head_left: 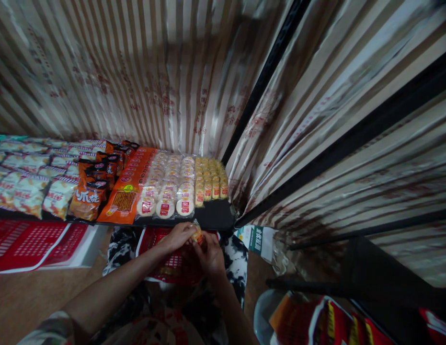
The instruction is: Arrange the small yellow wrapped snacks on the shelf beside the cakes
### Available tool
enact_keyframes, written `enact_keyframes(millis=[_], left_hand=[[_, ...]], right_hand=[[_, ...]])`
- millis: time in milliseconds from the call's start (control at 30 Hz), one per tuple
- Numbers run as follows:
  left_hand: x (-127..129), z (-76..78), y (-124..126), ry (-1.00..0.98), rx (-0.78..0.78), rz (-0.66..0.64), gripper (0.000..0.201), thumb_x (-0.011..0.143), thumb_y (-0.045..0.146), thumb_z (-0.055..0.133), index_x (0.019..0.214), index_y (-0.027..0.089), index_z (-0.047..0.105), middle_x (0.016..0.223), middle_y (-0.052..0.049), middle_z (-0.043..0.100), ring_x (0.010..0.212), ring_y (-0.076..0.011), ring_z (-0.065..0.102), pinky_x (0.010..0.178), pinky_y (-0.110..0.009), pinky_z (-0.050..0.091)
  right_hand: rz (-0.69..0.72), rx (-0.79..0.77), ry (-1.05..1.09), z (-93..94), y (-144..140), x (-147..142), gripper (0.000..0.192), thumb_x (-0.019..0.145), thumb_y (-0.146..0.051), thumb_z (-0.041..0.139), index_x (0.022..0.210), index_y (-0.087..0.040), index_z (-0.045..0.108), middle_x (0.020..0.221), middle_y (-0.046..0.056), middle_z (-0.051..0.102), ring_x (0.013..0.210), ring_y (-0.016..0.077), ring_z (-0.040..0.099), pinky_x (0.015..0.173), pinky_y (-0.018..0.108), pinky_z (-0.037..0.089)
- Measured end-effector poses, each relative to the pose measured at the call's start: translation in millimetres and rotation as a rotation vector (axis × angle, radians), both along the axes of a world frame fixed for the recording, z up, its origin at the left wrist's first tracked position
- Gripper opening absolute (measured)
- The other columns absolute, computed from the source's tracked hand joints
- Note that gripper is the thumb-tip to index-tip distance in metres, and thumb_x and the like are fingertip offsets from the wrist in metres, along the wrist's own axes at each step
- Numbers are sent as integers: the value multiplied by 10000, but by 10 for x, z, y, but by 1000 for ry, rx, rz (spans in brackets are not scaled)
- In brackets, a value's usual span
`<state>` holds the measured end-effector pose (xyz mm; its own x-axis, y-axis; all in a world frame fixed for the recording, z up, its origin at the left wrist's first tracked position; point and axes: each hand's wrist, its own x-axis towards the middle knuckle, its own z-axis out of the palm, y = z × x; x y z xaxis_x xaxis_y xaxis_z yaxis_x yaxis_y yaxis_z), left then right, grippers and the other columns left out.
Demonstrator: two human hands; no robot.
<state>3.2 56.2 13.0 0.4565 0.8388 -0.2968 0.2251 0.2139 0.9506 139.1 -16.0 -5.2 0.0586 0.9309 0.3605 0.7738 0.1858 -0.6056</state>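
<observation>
Between my two hands is a small yellow wrapped snack (198, 235) with a red label. My left hand (180, 236) pinches it from the left, while my right hand (210, 254) grips its lower right side. Under them a red basket (177, 266) sits on my lap. Just beyond, on a black shelf (217, 215), stand rows of similar small yellow packs (211, 184). To their left lie rows of round white wrapped cakes (165, 207) with red labels.
Farther left are an orange flat bag (124, 199), orange-black snack bags (88, 196) and white snack bags (28, 191). A red basket (28, 244) is below them. Striped curtain (136, 72) and black poles (266, 81) enclose the shelf. A bin (262, 311) with packages stands lower right.
</observation>
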Motion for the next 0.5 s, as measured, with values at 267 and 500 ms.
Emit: enact_keyframes(millis=[267, 500], left_hand=[[223, 81, 51, -212, -79, 170, 384, 715, 478, 604, 906, 149, 546, 684, 7, 592, 613, -121, 574, 605, -251, 467], [353, 97, 90, -302, -42, 301, 299, 710, 429, 631, 824, 155, 589, 826, -24, 620, 773, -142, 612, 734, -272, 501]], right_hand=[[-157, -76, 48, 94, 178, 136, 379, 864, -438, 489, 1066, -131, 580, 894, 92, 592, 703, 173, 602, 685, 308, 509], [-287, -60, 103, 92, 460, 226, 440, 852, -469, 460, 1048, -100, 597, 876, 109, 594, 557, 141, 568, 595, 288, 492]])
